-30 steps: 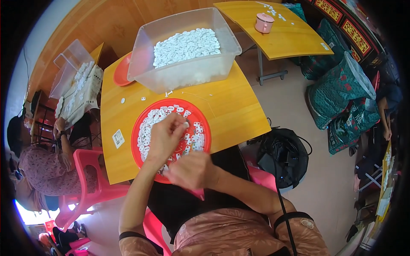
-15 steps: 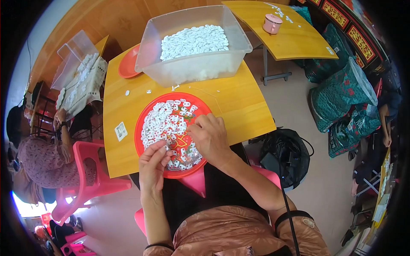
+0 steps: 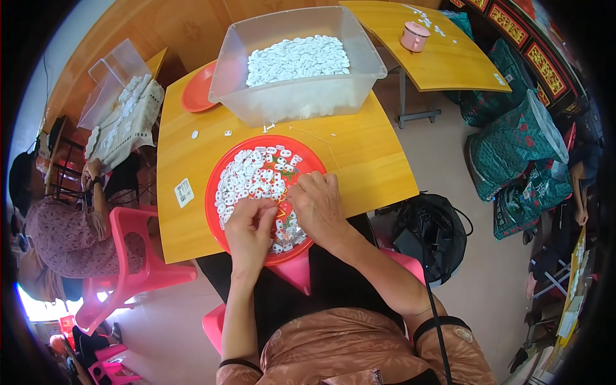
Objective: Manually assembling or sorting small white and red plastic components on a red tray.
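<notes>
A round red tray (image 3: 307,151) in front of me carries a heap of small white oval plastic pieces (image 3: 247,179), many marked with two dots. Over its near left part, my left hand (image 3: 249,230) is closed, thumb and fingertips pinched together; whatever they pinch is hidden. My right hand (image 3: 316,206) hovers at the tray's right side, fingers curled and pressed together near the left fingertips. What it holds, if anything, cannot be made out. Between the hands lie more pieces and some shiny clear bits (image 3: 292,234).
Behind the tray, a translucent bin (image 3: 301,102) full of white pieces stands on the yellow table (image 3: 372,167), beside an orange-red plate (image 3: 196,90). A pink cup (image 3: 414,37) sits on another table. Green sacks (image 3: 513,147) and a black bag (image 3: 433,237) are at right; a person (image 3: 70,234) sits at left.
My left hand has moved up and right, closer to my right hand, its fingers now drawn together. The white piece seen at its fingertips is now out of sight. My right hand has barely moved.
</notes>
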`<state>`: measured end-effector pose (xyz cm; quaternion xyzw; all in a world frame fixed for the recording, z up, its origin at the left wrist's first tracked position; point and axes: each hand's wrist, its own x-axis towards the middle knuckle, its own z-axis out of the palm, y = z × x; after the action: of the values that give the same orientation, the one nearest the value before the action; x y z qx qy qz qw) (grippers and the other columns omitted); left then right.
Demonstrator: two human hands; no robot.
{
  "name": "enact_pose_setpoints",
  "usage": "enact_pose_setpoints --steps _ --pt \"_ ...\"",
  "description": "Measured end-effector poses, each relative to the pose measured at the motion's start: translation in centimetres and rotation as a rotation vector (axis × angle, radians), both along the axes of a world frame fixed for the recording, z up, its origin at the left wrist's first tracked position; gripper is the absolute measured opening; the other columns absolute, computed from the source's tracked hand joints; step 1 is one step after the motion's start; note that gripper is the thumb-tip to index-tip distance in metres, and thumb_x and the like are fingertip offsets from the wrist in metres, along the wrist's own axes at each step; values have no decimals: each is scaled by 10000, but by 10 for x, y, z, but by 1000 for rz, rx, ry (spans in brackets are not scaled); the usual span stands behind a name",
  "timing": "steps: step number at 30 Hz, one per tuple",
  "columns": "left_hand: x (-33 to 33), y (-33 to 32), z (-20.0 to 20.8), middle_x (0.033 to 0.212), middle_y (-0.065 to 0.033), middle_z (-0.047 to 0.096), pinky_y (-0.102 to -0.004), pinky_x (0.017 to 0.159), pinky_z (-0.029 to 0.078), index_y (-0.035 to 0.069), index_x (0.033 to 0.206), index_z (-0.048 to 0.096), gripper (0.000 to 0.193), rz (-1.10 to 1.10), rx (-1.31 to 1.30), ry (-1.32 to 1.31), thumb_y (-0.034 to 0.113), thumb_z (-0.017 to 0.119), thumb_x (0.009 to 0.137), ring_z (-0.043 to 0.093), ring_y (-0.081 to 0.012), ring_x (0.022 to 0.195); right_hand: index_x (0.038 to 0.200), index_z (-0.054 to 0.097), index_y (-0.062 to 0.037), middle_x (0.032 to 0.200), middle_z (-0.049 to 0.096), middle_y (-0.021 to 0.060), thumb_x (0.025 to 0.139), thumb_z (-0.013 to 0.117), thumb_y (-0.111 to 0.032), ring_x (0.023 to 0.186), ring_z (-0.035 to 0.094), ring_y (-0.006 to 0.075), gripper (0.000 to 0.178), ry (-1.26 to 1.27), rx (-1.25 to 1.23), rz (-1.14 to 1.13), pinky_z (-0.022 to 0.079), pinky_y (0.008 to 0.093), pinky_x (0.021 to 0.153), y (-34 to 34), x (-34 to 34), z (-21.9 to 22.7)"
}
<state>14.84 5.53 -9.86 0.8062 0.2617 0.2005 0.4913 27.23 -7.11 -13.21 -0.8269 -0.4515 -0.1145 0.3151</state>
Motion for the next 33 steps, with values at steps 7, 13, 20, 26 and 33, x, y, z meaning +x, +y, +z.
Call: enact_pose_setpoints --steps 7,13,20,26,33 --pt "32 -3 -6 880 -149 644 -431 661 535 25 966 716 68 -189 572 144 65 735 915 677 -338 760 797 695 -61 859 606 87 824 640 -126 900 573 254 91 -37 34 -14 403 414 819 -1 5 -2" --pt "35 -5 -12 912 -172 641 -437 673 537 17 1022 668 108 -198 617 206 91 698 950 676 -357 801 833 675 -67 849 577 72 853 671 -123 894 566 256 59 -26 27 -10 390 405 814 -5 8 1" --pt "7 12 17 720 59 541 -205 570 304 59 1085 689 134 -134 -699 89 166 611 1068 415 -30 634 988 704 -61 897 625 60 899 627 -155 917 599 245 150 7 257 241 423 397 825 -10 9 19" --pt "-10 17 16 803 48 597 -211 614 345 15 1146 694 194 -138 -852 2 177 623 1066 456 -45 681 1079 751 -101 876 681 3 905 739 -178 795 623 194 191 1 300 331 446 341 763 -9 0 39" --pt "-22 20 14 851 35 620 -217 658 375 18 1145 692 188 -186 -915 -40 173 623 1065 483 -61 715 1107 759 -96 832 678 15 905 740 -178 750 625 200 219 42 356 383 455 342 733 -10 -4 51"
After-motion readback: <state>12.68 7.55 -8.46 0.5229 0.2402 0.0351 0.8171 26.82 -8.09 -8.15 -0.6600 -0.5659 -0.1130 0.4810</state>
